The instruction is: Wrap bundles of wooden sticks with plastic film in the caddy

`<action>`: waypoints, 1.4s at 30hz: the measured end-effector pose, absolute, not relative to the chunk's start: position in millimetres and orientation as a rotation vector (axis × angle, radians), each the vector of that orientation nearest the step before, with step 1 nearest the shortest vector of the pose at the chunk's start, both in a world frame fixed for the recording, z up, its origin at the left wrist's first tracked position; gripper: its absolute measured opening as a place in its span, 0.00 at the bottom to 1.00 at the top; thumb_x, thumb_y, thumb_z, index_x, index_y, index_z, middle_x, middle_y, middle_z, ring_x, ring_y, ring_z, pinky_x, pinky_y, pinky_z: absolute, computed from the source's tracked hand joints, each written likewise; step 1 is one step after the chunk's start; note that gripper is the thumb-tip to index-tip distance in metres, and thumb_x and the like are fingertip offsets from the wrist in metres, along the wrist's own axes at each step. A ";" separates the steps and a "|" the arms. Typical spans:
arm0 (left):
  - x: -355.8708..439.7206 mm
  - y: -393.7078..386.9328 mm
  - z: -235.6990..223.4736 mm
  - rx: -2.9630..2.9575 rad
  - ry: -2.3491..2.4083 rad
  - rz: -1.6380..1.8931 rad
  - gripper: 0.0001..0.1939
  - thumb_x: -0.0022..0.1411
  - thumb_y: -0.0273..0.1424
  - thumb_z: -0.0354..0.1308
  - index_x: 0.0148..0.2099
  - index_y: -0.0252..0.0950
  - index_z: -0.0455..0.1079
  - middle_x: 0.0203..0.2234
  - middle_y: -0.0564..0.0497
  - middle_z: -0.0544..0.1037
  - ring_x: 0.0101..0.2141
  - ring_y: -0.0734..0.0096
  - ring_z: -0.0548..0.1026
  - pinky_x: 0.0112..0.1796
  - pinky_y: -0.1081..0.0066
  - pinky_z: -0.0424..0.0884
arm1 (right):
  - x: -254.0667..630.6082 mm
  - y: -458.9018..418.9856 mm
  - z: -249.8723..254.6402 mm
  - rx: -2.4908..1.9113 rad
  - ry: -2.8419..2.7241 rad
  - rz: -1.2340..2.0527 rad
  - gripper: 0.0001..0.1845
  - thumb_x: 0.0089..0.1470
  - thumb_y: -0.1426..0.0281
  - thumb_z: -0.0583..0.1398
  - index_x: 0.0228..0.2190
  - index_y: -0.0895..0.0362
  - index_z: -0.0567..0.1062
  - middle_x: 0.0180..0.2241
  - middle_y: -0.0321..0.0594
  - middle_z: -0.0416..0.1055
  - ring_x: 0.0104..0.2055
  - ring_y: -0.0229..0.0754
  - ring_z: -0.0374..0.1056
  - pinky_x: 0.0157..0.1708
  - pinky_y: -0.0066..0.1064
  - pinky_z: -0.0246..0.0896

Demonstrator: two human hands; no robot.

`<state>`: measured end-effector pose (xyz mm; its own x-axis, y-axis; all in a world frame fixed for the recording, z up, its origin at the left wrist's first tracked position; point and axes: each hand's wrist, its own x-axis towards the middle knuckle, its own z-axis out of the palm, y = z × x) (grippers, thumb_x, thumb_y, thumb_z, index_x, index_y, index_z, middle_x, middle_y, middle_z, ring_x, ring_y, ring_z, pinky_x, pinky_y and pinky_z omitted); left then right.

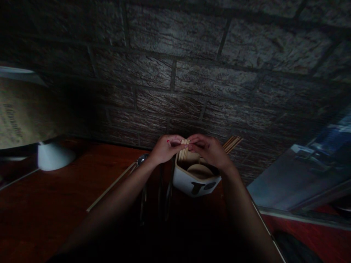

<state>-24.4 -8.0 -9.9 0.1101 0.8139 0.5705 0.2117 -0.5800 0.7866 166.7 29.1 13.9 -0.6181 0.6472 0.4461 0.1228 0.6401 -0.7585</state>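
My left hand (164,149) and my right hand (207,149) meet above a white square holder (192,184) with dark lettering. Both pinch the tops of a small bundle of pale wooden sticks (184,149) that stands upright in the holder's left part. A round wooden piece (199,171) lies inside the holder. More wooden sticks (232,143) lean out behind my right hand towards the right. The holder sits on a dark red wooden table (55,204), close to a dark brick wall (175,73).
A thin stick (112,187) lies on the table beside my left forearm. Metal utensils (143,159) lie left of the holder. A white lamp base (53,156) and a brown paper sign (16,113) stand at the left. A window (309,164) is at the right.
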 end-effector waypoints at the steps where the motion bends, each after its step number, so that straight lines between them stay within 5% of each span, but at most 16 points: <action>1: -24.4 -7.6 -10.5 1.875 0.995 1.494 0.10 0.56 0.35 0.65 0.35 0.32 0.75 0.29 0.50 0.81 0.30 0.72 0.77 0.33 0.75 0.70 | 166.7 29.5 13.7 -0.597 -2.115 0.917 0.10 0.53 0.68 0.63 0.39 0.54 0.75 0.34 0.38 0.76 0.38 0.40 0.75 0.42 0.34 0.72; 42: -28.6 -6.2 -8.5 1.836 0.986 1.438 0.12 0.55 0.37 0.65 0.35 0.32 0.74 0.27 0.51 0.80 0.29 0.72 0.76 0.33 0.75 0.69 | 160.7 32.9 5.1 -0.715 -2.066 0.822 0.15 0.48 0.69 0.66 0.40 0.52 0.73 0.33 0.34 0.71 0.33 0.38 0.73 0.37 0.31 0.70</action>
<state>-28.6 -6.2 -8.5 0.1374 0.8391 0.5263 0.1885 -0.5438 0.8178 160.7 32.9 5.1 -0.5338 0.7120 0.4562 0.2040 0.6320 -0.7476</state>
